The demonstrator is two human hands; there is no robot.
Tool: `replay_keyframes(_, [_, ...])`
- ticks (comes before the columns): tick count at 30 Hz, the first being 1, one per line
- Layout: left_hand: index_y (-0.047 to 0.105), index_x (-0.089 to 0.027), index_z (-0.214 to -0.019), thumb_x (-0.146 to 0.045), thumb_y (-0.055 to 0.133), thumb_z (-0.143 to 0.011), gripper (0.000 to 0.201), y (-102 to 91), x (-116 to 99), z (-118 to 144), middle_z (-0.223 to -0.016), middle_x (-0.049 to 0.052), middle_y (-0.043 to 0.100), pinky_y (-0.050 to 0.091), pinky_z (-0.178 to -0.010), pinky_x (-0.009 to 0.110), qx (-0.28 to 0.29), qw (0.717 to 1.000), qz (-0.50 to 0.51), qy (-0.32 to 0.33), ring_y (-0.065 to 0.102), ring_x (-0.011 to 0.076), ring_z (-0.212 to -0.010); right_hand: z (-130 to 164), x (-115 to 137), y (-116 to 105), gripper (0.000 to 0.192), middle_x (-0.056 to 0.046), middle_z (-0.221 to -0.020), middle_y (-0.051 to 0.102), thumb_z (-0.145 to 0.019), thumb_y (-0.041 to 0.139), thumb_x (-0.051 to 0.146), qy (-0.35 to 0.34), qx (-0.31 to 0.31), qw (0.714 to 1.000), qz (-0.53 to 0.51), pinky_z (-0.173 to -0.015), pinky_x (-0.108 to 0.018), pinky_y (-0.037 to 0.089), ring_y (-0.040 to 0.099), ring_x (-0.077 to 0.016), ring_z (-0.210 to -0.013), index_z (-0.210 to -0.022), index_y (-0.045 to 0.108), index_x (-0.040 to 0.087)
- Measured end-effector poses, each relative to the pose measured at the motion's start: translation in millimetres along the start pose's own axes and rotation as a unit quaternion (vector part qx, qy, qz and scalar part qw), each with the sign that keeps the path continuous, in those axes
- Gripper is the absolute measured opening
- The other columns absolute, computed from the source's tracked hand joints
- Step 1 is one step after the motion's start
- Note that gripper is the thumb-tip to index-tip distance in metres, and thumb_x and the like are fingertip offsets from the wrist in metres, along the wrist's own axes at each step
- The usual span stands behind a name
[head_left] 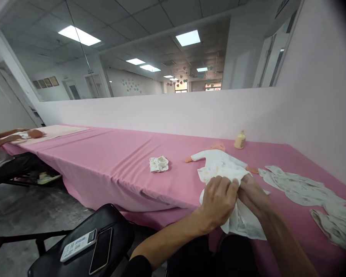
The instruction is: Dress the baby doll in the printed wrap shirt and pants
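Observation:
A baby doll [218,146] lies on the pink-covered table in front of me, its head away from me and its arms spread. It wears a white long-sleeved baby garment [216,163] with faint coloured prints. My left hand [220,198] is closed, its fingers wrapped round the garment's bunched cloth near the doll's lower body. Close against it, my right hand [252,194] also grips the cloth, its fingertips partly hidden by fabric. The garment's lower part [245,221] hangs toward the table edge below my hands. The doll's legs are hidden.
A folded printed cloth [158,164] lies left of the doll. Pale baby clothes [302,186] spread to the right, and a cream bottle [240,140] stands behind. A black chair [112,227] holds a phone [101,250] and a white box [79,245]. At far left, a person handles another doll [35,133].

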State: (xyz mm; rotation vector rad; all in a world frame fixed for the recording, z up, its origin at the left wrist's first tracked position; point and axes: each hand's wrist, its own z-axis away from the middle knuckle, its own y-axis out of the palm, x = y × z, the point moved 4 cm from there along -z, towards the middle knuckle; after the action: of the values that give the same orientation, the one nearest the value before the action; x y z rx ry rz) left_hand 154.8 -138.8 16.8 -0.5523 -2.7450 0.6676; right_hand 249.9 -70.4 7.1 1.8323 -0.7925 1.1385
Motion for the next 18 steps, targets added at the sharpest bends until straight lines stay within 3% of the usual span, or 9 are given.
replay_keyframes(3, [0.051,-0.013,-0.119,-0.012,0.047,-0.092,0.028,7.1,-9.3,10.7,-0.086,0.005,0.060,0.043,-0.071,0.034,0.043,0.998,0.028,0.020,0.056,0.0184,-0.079,2.7,-10.0,-11.5,0.013,-0.004,-0.080,0.069,-0.070,0.077,0.021,0.019,-0.024,0.998,-0.063,-0.082,-0.035,0.055,0.066,-0.0238,-0.091,-0.080,0.067,0.019])
replay_keyframes(5, [0.048,-0.013,-0.124,-0.012,0.046,-0.092,0.032,8.6,-9.4,11.3,-0.088,0.005,0.060,0.046,-0.075,0.035,0.067,0.995,0.072,-0.004,0.056,0.0191,-0.084,6.6,-14.4,-17.7,0.009,-0.003,-0.075,0.068,-0.072,0.075,0.023,0.007,-0.054,0.995,-0.085,-0.078,-0.034,0.057,0.067,-0.0228,-0.087,-0.075,0.067,0.020])
replay_keyframes(8, [0.044,-0.016,-0.131,-0.020,0.053,-0.090,0.042,5.3,5.8,2.7,-0.106,0.009,0.059,0.050,-0.089,0.038,0.067,0.976,0.172,-0.117,0.054,0.0219,-0.105,15.6,-17.3,-18.7,0.009,-0.003,-0.074,0.067,-0.075,0.074,0.026,-0.007,-0.074,0.993,-0.095,-0.071,-0.031,0.058,0.067,-0.0203,-0.080,-0.076,0.069,0.020])
replay_keyframes(11, [0.040,-0.020,-0.136,-0.025,0.062,-0.084,0.057,1.6,27.1,-8.2,-0.133,0.012,0.048,0.049,-0.097,0.039,0.067,0.935,0.275,-0.212,0.044,0.0244,-0.125,25.7,-17.1,-12.3,0.009,-0.005,-0.078,0.068,-0.079,0.072,0.030,-0.003,-0.059,0.995,-0.079,-0.074,-0.033,0.058,0.067,-0.0216,-0.084,-0.079,0.070,0.021])
replay_keyframes(13, [0.044,-0.020,-0.134,-0.024,0.058,-0.086,0.050,2.2,34.5,-12.8,-0.128,0.009,0.052,0.051,-0.090,0.035,0.109,0.908,0.335,-0.227,0.052,0.0207,-0.116,31.9,-17.5,-9.0,0.008,-0.004,-0.078,0.068,-0.080,0.070,0.031,0.006,-0.065,0.997,-0.049,-0.077,-0.033,0.057,0.067,-0.0223,-0.087,-0.080,0.070,0.023])
replay_keyframes(15, [0.051,-0.021,-0.126,-0.026,0.052,-0.090,0.036,3.2,33.6,-13.8,-0.109,0.004,0.061,0.051,-0.081,0.030,0.167,0.889,0.371,-0.211,0.058,0.0158,-0.096,36.7,-18.6,-8.2,0.006,-0.003,-0.073,0.067,-0.077,0.071,0.030,0.010,-0.089,0.996,-0.017,-0.077,-0.032,0.057,0.067,-0.0226,-0.086,-0.076,0.069,0.025])
replay_keyframes(18, [0.057,-0.020,-0.114,-0.028,0.047,-0.094,0.023,0.7,22.5,-10.9,-0.093,0.001,0.063,0.048,-0.078,0.028,0.228,0.884,0.372,-0.166,0.058,0.0139,-0.085,40.4,-21.9,-9.4,0.008,-0.004,-0.067,0.065,-0.070,0.071,0.031,0.004,-0.102,0.995,0.004,-0.074,-0.034,0.057,0.066,-0.0254,-0.086,-0.071,0.067,0.025])
